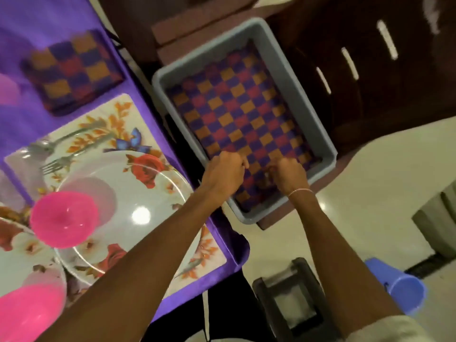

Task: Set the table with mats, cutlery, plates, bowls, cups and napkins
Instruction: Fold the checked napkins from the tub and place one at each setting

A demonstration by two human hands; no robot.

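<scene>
**Asker:** How far along is the table?

**Me:** Partly done, I think. On the big purple-covered surface [37, 16] one place looks nearly set. Beside the surface sits a grey plastic tub [328, 149], and a big checked cloth [246, 107] of purple, red and orange squares is in it. On the surface I see a flat flowery place mat [116, 102], a round flowery plate [148, 193], a bright pink plastic bowl [63, 218], a folded checked napkin [74, 70] and a silver fork [74, 154]. I see no cups there, so those are left.

**Asker:** Which way does the checked cloth lie?

**Me:** Flat on the tub's floor. Its long side runs away from me and leans left.

**Asker:** And your hands?

**Me:** My left hand [222, 174] and right hand [288, 176] are curled at its near end. They seem to pinch it, though it's blurry.
</scene>
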